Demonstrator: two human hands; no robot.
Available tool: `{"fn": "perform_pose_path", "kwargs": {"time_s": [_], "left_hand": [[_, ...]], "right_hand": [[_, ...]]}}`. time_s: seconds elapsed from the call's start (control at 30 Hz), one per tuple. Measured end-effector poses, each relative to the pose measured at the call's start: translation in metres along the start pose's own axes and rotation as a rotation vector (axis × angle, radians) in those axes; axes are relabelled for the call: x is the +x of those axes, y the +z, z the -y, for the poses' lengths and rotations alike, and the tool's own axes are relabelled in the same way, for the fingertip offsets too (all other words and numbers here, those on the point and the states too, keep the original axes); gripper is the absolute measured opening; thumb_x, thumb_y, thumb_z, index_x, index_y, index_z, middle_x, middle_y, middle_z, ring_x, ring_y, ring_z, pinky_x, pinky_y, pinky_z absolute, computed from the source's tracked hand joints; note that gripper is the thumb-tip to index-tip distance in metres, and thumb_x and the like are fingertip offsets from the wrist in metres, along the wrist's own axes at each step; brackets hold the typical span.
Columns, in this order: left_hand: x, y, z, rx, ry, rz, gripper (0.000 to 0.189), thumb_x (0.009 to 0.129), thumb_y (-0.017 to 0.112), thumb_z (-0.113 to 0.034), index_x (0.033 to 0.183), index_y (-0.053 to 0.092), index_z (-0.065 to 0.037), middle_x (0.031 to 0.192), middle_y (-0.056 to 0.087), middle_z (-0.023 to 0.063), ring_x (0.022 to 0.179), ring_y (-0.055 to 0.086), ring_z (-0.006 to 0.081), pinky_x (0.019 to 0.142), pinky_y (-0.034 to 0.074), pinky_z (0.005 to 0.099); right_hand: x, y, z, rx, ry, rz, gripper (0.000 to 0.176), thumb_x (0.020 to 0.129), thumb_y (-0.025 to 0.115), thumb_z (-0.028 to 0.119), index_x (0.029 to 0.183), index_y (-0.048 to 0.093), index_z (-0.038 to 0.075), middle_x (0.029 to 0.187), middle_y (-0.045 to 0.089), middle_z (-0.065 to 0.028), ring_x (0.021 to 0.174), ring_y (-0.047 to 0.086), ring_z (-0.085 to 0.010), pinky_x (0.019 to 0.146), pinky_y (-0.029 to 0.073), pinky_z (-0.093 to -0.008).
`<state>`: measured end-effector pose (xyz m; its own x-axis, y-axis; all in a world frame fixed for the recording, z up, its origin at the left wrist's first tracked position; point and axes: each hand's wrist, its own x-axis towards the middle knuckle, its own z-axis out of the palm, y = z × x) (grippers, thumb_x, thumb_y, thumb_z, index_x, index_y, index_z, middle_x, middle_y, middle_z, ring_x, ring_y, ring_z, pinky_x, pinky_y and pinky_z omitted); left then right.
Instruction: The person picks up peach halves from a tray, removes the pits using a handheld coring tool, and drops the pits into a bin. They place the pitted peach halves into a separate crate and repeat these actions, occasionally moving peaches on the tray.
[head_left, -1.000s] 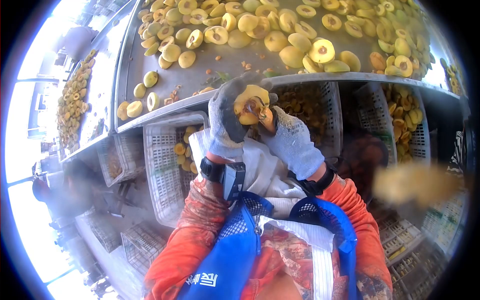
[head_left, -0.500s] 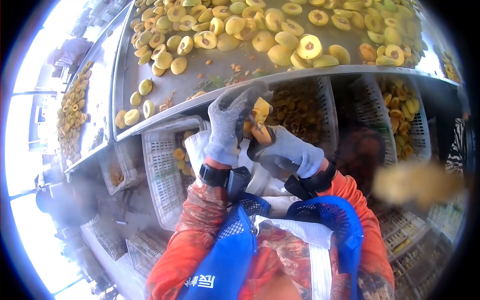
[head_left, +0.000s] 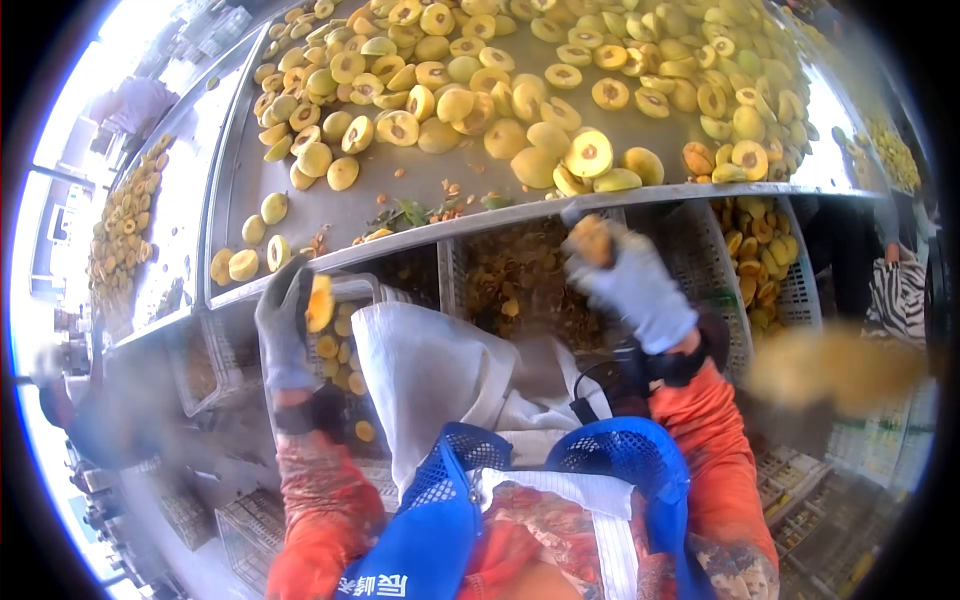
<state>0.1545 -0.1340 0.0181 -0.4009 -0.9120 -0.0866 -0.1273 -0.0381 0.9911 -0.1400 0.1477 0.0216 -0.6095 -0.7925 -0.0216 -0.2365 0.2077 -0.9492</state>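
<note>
**Head view: hands parted, fruit split**

I log both gloved hands, joined on one fruit a second ago, now well apart. Left hand (head_left: 285, 325) clamps one fruit half (head_left: 319, 302) above the left crate (head_left: 352, 283). Right hand (head_left: 632, 287), blurred, seems to pinch one orange bit (head_left: 590, 240), possibly the pit, over the middle crate (head_left: 448, 272). Three crates sit under the table (head_left: 400, 185).

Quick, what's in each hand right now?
Left hand: closed on a yellow fruit half.
Right hand: closed on a small orange-yellow piece, too blurred to name.
</note>
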Motion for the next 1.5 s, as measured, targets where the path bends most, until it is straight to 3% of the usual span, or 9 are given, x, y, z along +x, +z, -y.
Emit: {"fn": "perform_pose_path", "kwargs": {"time_s": [0.1, 0.13, 0.23, 0.33, 0.63, 0.87, 1.07, 1.3, 1.5], "left_hand": [[-0.001, -0.068, 0.037, 0.065, 0.131, -0.140, 0.043, 0.090, 0.052, 0.007, 0.133, 0.048, 0.004, 0.132, 0.054, 0.0147, 0.117, 0.054, 0.0192, 0.102, 0.044, 0.0293], [-0.006, -0.082, 0.038, 0.086, 0.047, -0.156, 0.039, 0.092, 0.051, 0.006, 0.131, 0.051, 0.004, 0.128, 0.056, 0.0140, 0.113, 0.056, 0.0184, 0.099, 0.046, 0.0286], [-0.024, -0.094, 0.042, 0.053, -0.095, -0.153, 0.031, 0.095, 0.050, 0.002, 0.125, 0.056, 0.005, 0.120, 0.061, 0.0117, 0.104, 0.061, 0.0165, 0.092, 0.049, 0.0271], [-0.024, -0.084, 0.045, 0.085, -0.036, -0.104, 0.029, 0.096, 0.050, 0.000, 0.124, 0.057, 0.005, 0.117, 0.063, 0.0100, 0.100, 0.062, 0.0157, 0.089, 0.050, 0.0262], [0.038, 0.037, 0.019, 0.059, 0.159, 0.133, 0.033, 0.089, 0.062, -0.001, 0.122, 0.059, 0.002, 0.110, 0.066, 0.0111, 0.098, 0.064, 0.0155, 0.083, 0.052, 0.0270], [0.108, 0.138, -0.002, 1.032, 0.351, 0.254, 0.077, 0.077, 0.073, -0.039, 0.140, 0.043, -0.009, 0.123, 0.057, 0.0213, 0.107, 0.060, 0.0352, 0.089, 0.049, 0.0412], [0.114, 0.189, 0.019, 1.368, 0.361, 0.317, 0.057, 0.075, 0.076, -0.029, 0.123, 0.055, -0.008, 0.114, 0.059, 0.0185, 0.105, 0.059, 0.0374, 0.088, 0.049, 0.0422], [0.077, 0.158, -0.008, 0.801, 0.648, 0.447, 0.050, 0.073, 0.077, -0.010, 0.119, 0.060, -0.006, 0.114, 0.063, 0.0140, 0.102, 0.064, 0.0260, 0.089, 0.049, 0.0353], [-0.009, 0.171, -0.052, -0.151, 0.210, 0.708, 0.074, 0.078, 0.074, -0.007, 0.142, 0.039, -0.001, 0.136, 0.051, 0.0121, 0.119, 0.054, 0.0211, 0.100, 0.043, 0.0326]], "right_hand": [[0.066, -0.066, -0.025, -0.469, -0.059, -0.397, 0.037, 0.076, 0.075, 0.019, 0.108, 0.063, 0.005, 0.091, 0.070, -0.0136, 0.079, 0.067, -0.0227, 0.069, 0.052, -0.0351], [0.090, -0.089, -0.027, -0.948, 0.014, -0.370, 0.036, 0.081, 0.068, 0.031, 0.105, 0.062, 0.004, 0.094, 0.069, -0.0193, 0.084, 0.067, -0.0317, 0.072, 0.051, -0.0433], [0.145, -0.118, -0.070, -1.135, 0.369, -0.151, 0.059, 0.095, 0.036, 0.056, 0.119, 0.059, 0.006, 0.108, 0.064, -0.0239, 0.103, 0.061, -0.0394, 0.087, 0.047, -0.0456], [0.168, -0.081, -0.081, -1.009, 0.392, 0.004, 0.062, 0.097, 0.032, 0.054, 0.131, 0.053, 0.005, 0.130, 0.053, -0.0253, 0.122, 0.051, -0.0370, 0.104, 0.038, -0.0423], [0.180, 0.073, -0.019, -0.635, 0.158, 0.144, 0.045, 0.089, 0.051, 0.038, 0.111, 0.060, 0.000, 0.107, 0.063, -0.0265, 0.105, 0.059, -0.0391, 0.091, 0.046, -0.0442], [0.141, 0.068, 0.004, -0.548, 0.058, -0.177, 0.035, 0.082, 0.062, 0.030, 0.109, 0.062, 0.010, 0.102, 0.067, -0.0176, 0.094, 0.063, -0.0381, 0.081, 0.049, -0.0440], [0.077, 0.048, -0.017, -0.180, -0.114, -0.235, 0.039, 0.075, 0.072, 0.018, 0.112, 0.061, 0.010, 0.093, 0.067, -0.0186, 0.088, 0.064, -0.0374, 0.077, 0.051, -0.0402], [0.054, 0.071, -0.001, -0.045, -0.238, -0.280, 0.036, 0.079, 0.070, 0.015, 0.113, 0.059, 0.008, 0.095, 0.065, -0.0193, 0.088, 0.063, -0.0389, 0.076, 0.051, -0.0406], [0.042, 0.080, 0.003, 0.249, -0.133, -0.060, 0.029, 0.085, 0.069, 0.020, 0.107, 0.061, 0.003, 0.082, 0.062, -0.0062, 0.069, 0.062, -0.0206, 0.061, 0.049, -0.0299]]}}
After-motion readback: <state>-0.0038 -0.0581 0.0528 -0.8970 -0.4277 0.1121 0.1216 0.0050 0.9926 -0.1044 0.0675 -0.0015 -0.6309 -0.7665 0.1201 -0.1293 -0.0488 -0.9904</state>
